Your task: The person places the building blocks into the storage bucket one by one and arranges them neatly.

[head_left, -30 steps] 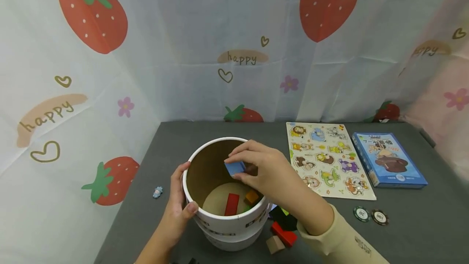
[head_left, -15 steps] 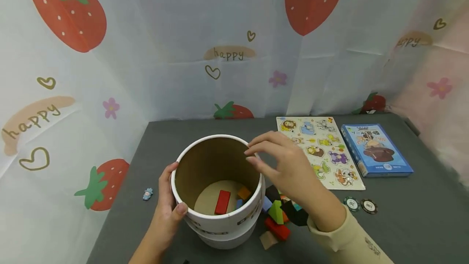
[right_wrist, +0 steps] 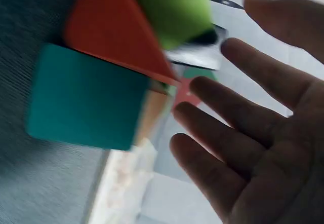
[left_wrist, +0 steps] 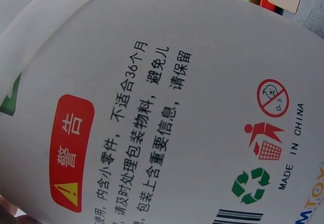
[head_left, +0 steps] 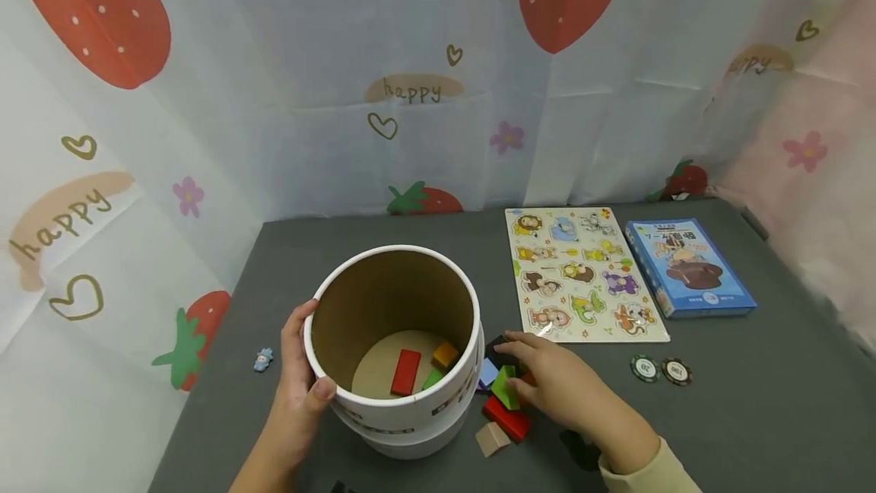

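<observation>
A white round bucket (head_left: 411, 421) stands upright, and my left hand (head_left: 297, 386) grips its rim on the left, thumb outside. Inside it lie a red block (head_left: 406, 373), an orange block (head_left: 445, 356) and part of a green block (head_left: 433, 379). To the bucket's right is a pile of wooden blocks. My right hand (head_left: 568, 383) hovers over it with fingers spread, partly hiding it. A bright green block (head_left: 505, 388), a light blue block and a red block (head_left: 506, 418) show there. The right wrist view has a teal block (right_wrist: 88, 97) and an orange-red triangular block (right_wrist: 116, 26) near my fingertips.
Behind the pile lies an animal puzzle board (head_left: 585, 280), with a blue box (head_left: 691, 268) beside it. Two poker chips (head_left: 660, 370) sit to the right. A small blue figurine (head_left: 263, 359) lies left of the bucket. A plain wood block (head_left: 493, 439) rests nearest me.
My right hand has let go of a blue block inside the bucket, then moved right and down to the pile. My left hand keeps its grip on the rim. The head view has shifted.
</observation>
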Tool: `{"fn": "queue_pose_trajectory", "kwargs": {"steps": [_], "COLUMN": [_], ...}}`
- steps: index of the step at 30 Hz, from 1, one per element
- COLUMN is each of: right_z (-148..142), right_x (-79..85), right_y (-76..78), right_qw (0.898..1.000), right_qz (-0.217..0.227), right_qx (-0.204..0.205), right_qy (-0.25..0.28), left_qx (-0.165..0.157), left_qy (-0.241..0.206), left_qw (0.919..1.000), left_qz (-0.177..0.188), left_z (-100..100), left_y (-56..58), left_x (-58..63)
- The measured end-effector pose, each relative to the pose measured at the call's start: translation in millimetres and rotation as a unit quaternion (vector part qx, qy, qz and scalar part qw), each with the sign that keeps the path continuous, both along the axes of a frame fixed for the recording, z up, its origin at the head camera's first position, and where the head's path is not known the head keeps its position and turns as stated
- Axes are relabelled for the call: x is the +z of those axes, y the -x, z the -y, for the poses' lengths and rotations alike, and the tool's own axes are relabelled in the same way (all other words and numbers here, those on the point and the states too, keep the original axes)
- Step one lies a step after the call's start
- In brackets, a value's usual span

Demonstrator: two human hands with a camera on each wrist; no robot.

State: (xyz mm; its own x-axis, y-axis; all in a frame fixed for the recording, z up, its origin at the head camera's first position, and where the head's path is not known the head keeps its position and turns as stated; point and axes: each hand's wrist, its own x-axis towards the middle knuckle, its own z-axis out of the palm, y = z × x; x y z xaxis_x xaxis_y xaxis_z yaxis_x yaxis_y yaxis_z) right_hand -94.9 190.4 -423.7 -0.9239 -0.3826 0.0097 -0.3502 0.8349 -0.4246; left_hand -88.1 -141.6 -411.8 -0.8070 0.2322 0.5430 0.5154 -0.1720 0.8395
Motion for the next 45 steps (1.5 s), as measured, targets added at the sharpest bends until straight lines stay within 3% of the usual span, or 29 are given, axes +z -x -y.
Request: {"fn": "queue_pose_trajectory", "kwargs": {"steps": [6, 18, 25, 28, 34, 37, 45], "right_z": [2.8, 0.3, -3.5, -6.0, -6.6, -4.7, -4.5], "right_x": [-8.9, -6.2, -5.8, -6.1, -8.2, -11.4, -24.2], "right_y": [-4.5, -19.5, -29.2, -29.5, -20.0, -13.7, -8.6], "right_qw": [1.000, 0.999, 0.998, 0.999, 0.997, 0.997, 0.997], "right_qz": [0.015, 0.031, 0.056, 0.039, -0.053, -0.056, -0.063], "right_qx": [0.003, 0.015, 0.008, 0.002, -0.039, -0.054, -0.033], "right_qy": [0.003, 0.007, 0.007, 0.016, 0.031, 0.024, -0.001], "left_qx": [0.007, 0.024, 0.010, 0.007, 0.005, 0.002, 0.013], "left_qy": [0.013, 0.043, 0.021, 0.014, 0.009, 0.008, 0.026], "left_qw": [0.9999, 0.9971, 0.9995, 0.9998, 1.0000, 1.0000, 0.9994], "left_qz": [0.008, 0.058, 0.022, 0.009, 0.002, -0.001, 0.017], "left_z": [1.7, 0.9, -0.2, -0.2, 0.0, 0.6, 1.3], "left_y": [-3.7, -5.3, -2.8, -1.6, 1.2, 1.5, -2.3], "left_x": [-0.1, 5.1, 3.0, 1.4, 1.3, 1.8, 1.8]}}
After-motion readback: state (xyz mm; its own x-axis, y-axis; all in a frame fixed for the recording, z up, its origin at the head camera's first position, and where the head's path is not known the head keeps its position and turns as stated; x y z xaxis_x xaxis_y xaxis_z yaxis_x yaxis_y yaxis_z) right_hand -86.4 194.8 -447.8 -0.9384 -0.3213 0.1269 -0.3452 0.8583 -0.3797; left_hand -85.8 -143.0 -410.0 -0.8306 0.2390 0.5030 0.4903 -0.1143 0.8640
